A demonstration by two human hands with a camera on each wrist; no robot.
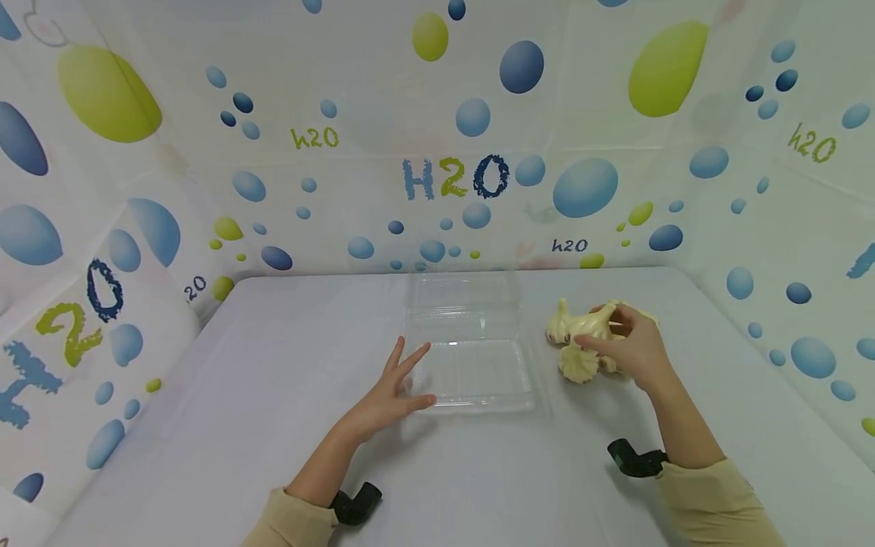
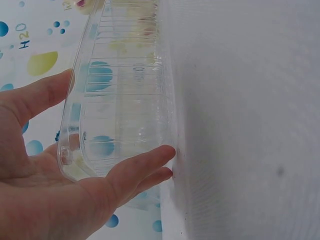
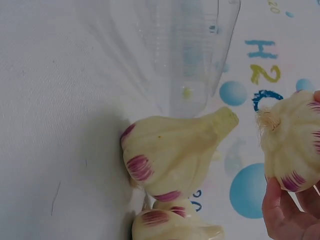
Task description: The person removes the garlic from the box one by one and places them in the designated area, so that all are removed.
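A clear plastic clamshell container (image 1: 478, 376) lies on the table with its lid (image 1: 465, 292) folded back. My left hand (image 1: 386, 399) is at the container's left end, fingers spread and straight; in the left wrist view the hand (image 2: 65, 200) reaches around the container's end (image 2: 125, 115). On the right, my right hand (image 1: 636, 346) grips a garlic bulb (image 3: 292, 142) between thumb and fingers, raised off the table. Other garlic bulbs (image 1: 577, 365) with purple streaks sit close beneath it, and one bulb (image 3: 170, 155) stands near the container in the right wrist view.
A white cloth covers the table (image 1: 287, 357). Behind it hangs a white curtain (image 1: 383, 91) with blue and green drops and H2O lettering. Black wrist-camera mounts (image 1: 636, 458) stick out by both forearms.
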